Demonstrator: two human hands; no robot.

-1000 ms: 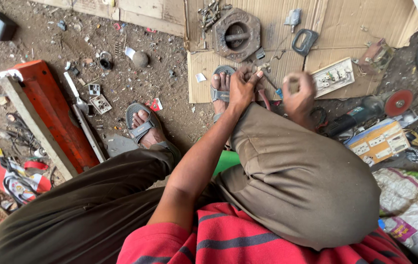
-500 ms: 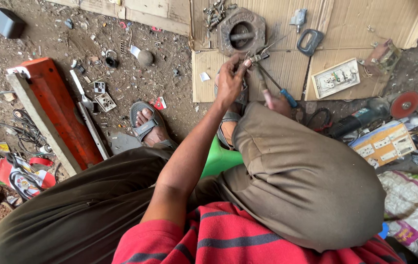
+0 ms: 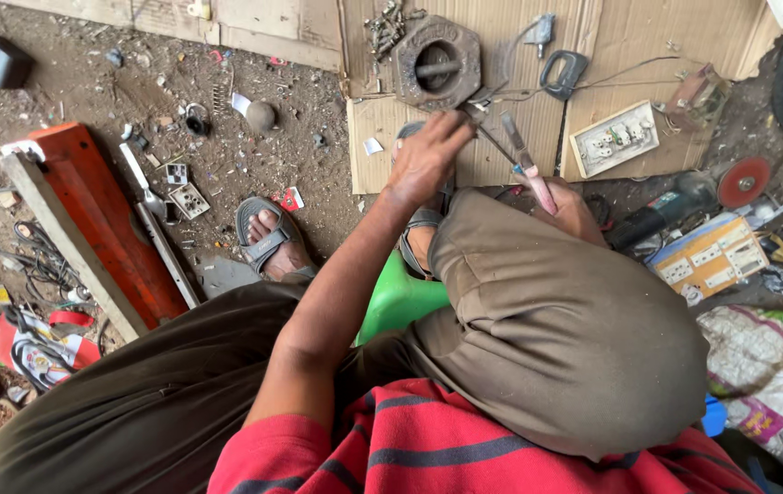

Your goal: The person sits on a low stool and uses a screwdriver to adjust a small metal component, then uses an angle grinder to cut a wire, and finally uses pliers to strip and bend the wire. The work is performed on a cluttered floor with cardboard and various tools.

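Pliers with pale red handles now stand slanted up out of the right hand, their tip reaching to the fingertips of the left hand. The right hand is closed round the handles, though the knee hides most of it, so how hard it squeezes I cannot tell. The left hand is narrowed to a pinch on something small and thin at the pliers' tip; what it is I cannot make out.

A second ago both hands sat low and close together over the sandalled foot, and the pliers were not lifted. Half a second ago the left hand had risen and the tool had come up beside it. Now the left hand is further forward, just short of the heavy metal block with the round hole, and the pliers bite right at its fingers. I judge that the work has gone from getting a hold to gripping or bending the small piece between fingers and tool. The view has also shifted a little, so the ground sits differently in the picture.

Under both hands lies a sheet of cardboard. Beyond the left hand is a heap of bolts. Past the right hand lie a white switch plate and a grinder. Left of the left hand, the other foot in a sandal rests on the dirt, with an orange-red box further out
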